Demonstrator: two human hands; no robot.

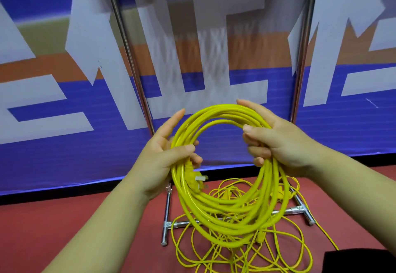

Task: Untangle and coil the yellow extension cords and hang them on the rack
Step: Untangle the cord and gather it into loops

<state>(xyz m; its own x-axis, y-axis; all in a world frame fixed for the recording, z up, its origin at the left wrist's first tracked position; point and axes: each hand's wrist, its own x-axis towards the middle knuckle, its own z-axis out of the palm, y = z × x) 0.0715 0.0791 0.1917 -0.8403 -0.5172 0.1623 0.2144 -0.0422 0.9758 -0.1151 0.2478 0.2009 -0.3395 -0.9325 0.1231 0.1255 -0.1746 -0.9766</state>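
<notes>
While my left hand [162, 155] pinches its left side and my right hand [278, 144] curls round its right, the coiled yellow extension cord [222, 209] stands as an upright ring facing me. Directly behind rises the silver metal tube rack [302, 58]; hanging, I judge, means lifting up and forward.

The coil [214, 112] hangs between both hands, the left hand [162, 152] gripping its left side and the right hand [285, 144] its upper right. A plug [200, 181] dangles just below the left fingers. Beneath the fingers, cords [235, 260] lie on the floor [64, 219] across the rack [130, 63] base. Its posts rise beyond the fingertips, before a banner [53, 144].
</notes>
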